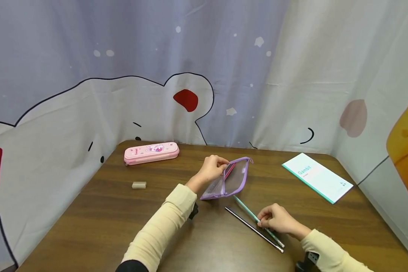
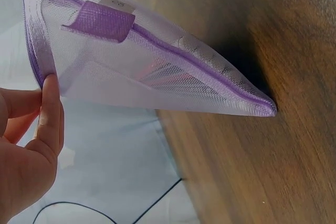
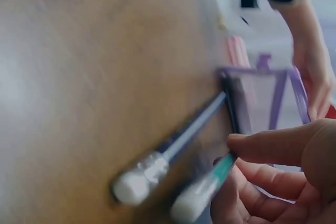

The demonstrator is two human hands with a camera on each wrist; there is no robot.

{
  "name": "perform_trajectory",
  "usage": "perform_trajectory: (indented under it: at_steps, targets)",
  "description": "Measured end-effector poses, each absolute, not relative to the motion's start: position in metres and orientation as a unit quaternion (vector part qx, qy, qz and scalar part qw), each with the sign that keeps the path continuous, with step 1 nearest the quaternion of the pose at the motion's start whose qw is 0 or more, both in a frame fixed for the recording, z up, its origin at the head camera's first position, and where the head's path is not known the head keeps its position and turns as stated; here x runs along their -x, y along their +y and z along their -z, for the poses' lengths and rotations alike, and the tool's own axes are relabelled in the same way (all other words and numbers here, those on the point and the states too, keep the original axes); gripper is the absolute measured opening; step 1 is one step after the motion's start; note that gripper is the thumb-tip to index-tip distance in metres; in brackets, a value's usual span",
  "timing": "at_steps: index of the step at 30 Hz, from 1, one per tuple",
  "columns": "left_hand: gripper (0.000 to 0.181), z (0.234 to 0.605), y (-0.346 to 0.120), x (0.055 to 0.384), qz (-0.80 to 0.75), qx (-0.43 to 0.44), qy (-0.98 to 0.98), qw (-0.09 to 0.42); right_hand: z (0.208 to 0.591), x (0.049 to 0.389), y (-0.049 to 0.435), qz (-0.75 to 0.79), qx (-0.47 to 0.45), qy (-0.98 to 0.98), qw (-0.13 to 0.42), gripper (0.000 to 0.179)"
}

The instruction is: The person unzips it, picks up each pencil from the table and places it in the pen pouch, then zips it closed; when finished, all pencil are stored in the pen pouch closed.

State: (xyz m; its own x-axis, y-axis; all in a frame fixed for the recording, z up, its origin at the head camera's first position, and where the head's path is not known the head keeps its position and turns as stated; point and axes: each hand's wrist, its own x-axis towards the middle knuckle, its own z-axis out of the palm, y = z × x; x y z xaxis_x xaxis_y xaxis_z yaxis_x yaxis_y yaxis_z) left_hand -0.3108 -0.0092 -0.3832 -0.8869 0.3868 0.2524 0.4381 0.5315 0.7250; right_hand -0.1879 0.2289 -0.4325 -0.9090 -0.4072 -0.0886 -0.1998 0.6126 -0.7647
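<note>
With thumb and fingers, my left hand (image 1: 209, 169) pinches the upper rim of a purple-edged mesh zip pouch (image 1: 237, 179), whose mouth gapes toward me. Through the mesh shows something pinkish-red (image 1: 229, 172), and the pouch's lower corner rests on the table in the left wrist view. My right hand (image 1: 279, 219) pinches a green pencil (image 1: 246, 208) near its white-eraser end; the far end points at the pouch. Beside it a dark pencil (image 1: 249, 226), also with a white eraser (image 3: 131, 189) in a silvery ferrule, lies on the wood.
A pink pencil case (image 1: 151, 153) with a rabbit picture lies at the back left of the brown table (image 1: 98, 223). A small pale eraser (image 1: 139, 185) is nearer on that side. At the right lies a white and teal booklet (image 1: 316, 176). Curtains (image 1: 238, 75) hang behind.
</note>
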Motion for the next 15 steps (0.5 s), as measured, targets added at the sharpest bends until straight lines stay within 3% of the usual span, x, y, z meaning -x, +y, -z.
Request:
perform_trajectory:
  at_steps: [4,11,15]
  targets:
    - [0.020,0.382,-0.010,0.311,0.422,0.238,-0.874,0.035,0.424,0.199,0.243,0.461,0.133,0.865,0.144,0.032]
    - [0.020,0.381,-0.007,0.312,0.422,0.239,-0.874,0.030,0.399,0.221,0.244,0.510,0.080,0.854,0.070,0.044]
    - [0.021,0.382,-0.004,0.312,0.433,0.233,-0.870,0.028,0.395,0.232,0.227,0.561,0.055,0.824,0.059,0.046]
